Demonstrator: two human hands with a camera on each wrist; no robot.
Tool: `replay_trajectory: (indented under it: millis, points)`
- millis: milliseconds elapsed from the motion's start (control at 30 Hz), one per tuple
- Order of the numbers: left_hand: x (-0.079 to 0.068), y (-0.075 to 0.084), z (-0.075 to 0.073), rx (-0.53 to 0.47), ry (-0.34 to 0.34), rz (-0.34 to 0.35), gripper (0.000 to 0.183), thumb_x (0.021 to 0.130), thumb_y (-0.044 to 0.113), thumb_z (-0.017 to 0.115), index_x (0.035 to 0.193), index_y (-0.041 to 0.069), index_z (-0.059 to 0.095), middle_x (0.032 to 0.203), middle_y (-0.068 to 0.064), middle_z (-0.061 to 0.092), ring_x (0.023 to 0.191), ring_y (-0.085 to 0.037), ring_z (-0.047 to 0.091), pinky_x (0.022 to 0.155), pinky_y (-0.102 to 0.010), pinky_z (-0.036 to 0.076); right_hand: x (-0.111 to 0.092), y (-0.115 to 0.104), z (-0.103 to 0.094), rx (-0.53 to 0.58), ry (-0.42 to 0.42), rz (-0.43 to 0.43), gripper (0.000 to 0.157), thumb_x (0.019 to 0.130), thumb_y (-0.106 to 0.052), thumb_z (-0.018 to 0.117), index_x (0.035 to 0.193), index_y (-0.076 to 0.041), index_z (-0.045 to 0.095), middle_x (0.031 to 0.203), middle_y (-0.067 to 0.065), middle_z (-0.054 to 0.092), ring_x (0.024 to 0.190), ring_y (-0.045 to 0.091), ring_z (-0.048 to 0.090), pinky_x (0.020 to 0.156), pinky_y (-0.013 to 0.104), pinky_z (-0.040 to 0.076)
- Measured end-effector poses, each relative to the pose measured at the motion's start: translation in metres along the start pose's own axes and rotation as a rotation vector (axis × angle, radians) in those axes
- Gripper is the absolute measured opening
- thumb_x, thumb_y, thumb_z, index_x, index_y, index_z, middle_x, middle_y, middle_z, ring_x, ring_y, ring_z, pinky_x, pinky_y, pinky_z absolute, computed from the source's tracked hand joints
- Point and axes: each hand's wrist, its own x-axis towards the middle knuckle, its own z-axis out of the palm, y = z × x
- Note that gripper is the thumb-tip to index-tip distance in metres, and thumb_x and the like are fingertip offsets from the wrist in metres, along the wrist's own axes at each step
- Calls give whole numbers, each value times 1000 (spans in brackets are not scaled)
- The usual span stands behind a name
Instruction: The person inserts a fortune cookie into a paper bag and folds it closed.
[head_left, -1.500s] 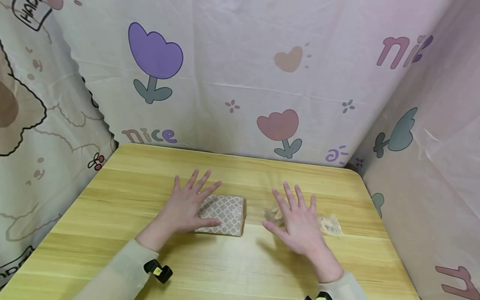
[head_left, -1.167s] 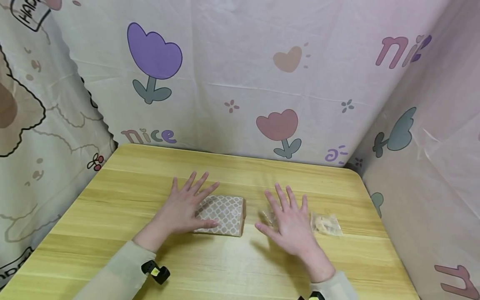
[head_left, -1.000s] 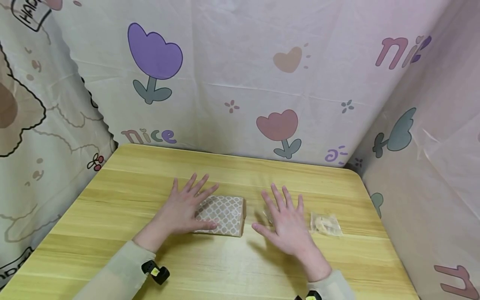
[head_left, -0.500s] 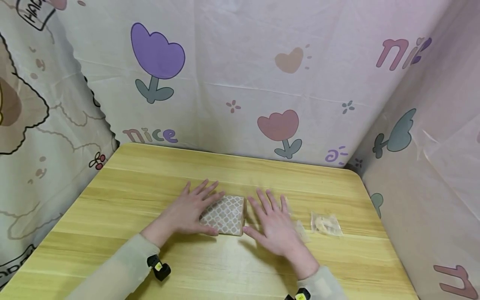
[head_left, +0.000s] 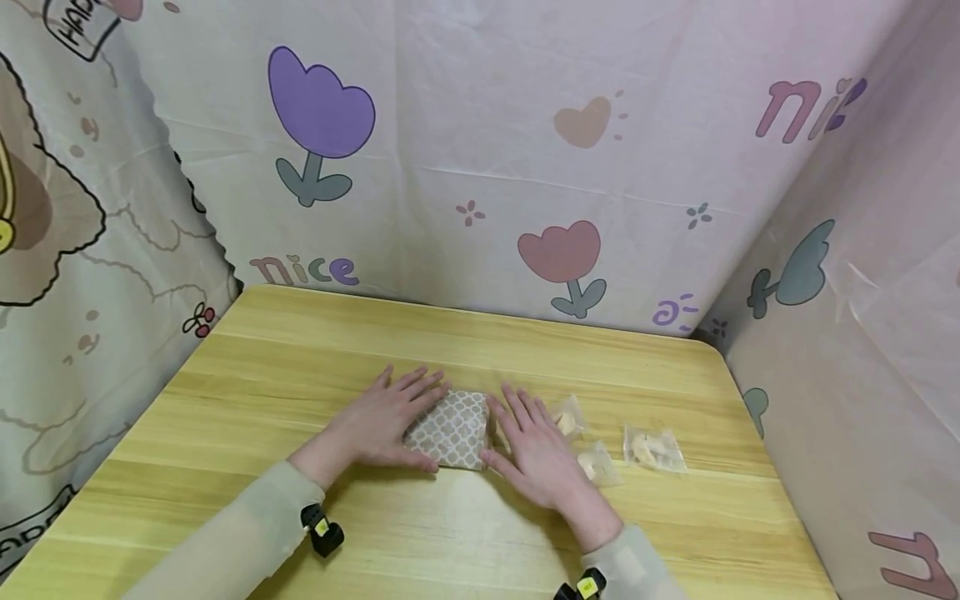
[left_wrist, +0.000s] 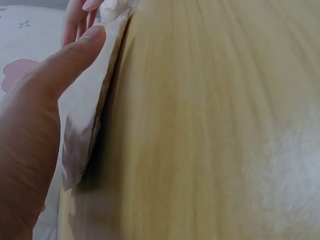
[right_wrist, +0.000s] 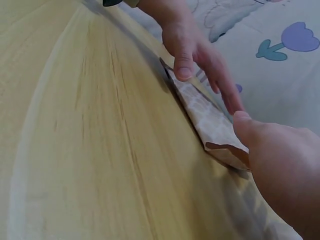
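Observation:
A flat paper bag (head_left: 453,429) with a white-and-tan lattice print lies on the table in the middle of the head view. My left hand (head_left: 386,421) is over its left part, fingers spread. My right hand (head_left: 536,454) is at the bag's right end, fingers fairly straight and thumb apart. In the right wrist view, the bag (right_wrist: 200,110) shows a slightly gaping brown end near my right thumb (right_wrist: 250,130). The left wrist view has my left thumb (left_wrist: 75,62) just above the bag's edge (left_wrist: 92,107). Whether either hand touches the bag is hard to tell.
Three small clear packets with pale contents lie right of the bag: one packet (head_left: 570,417) behind my right hand, another packet (head_left: 597,464) beside it, a third packet (head_left: 654,450) farther right. The wooden table (head_left: 480,542) is bordered by printed cloth (head_left: 450,100).
My right hand has moved left from above the packets to the bag's right end, uncovering two packets. My left hand has shifted slightly right and nearer.

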Motion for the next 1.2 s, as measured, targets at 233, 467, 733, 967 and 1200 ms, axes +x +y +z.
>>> replay_trajectory:
  millis: [233,467,733,967,1200]
  points:
    - [2,-1,5,5,-14,4,124,77,99,50,168,16,31,171,-7,31,156,-35,29,123,-71,15,-1,2,7,3,-22,10,75,109,-55,49,165,-8,34,172,20,24,154,44,30,126,58,21]
    - [3,0,7,-2,-45,-10,125,78,98,50,167,12,32,169,-7,37,153,-33,34,123,-70,16,-3,4,9,19,-47,21,77,108,-55,50,165,-6,33,171,21,26,154,42,30,127,56,21]
    - [3,-1,9,-5,-57,-20,125,78,98,49,166,11,35,167,-6,39,151,-32,37,123,-69,18,-3,3,11,-19,-103,40,78,109,-57,48,165,-5,33,171,20,26,156,39,27,128,52,18]
    - [3,-3,10,-10,-52,-33,129,74,100,50,166,11,35,164,-7,41,147,-31,40,123,-67,21,-1,1,7,1,-159,81,77,109,-60,44,165,-8,35,172,19,24,157,37,23,128,51,18]
    - [3,-4,8,-69,-20,-36,127,73,97,59,165,13,37,161,-7,46,146,-30,42,124,-65,21,0,1,6,-24,-181,84,78,109,-63,41,166,-11,34,172,17,25,158,35,23,127,52,21]
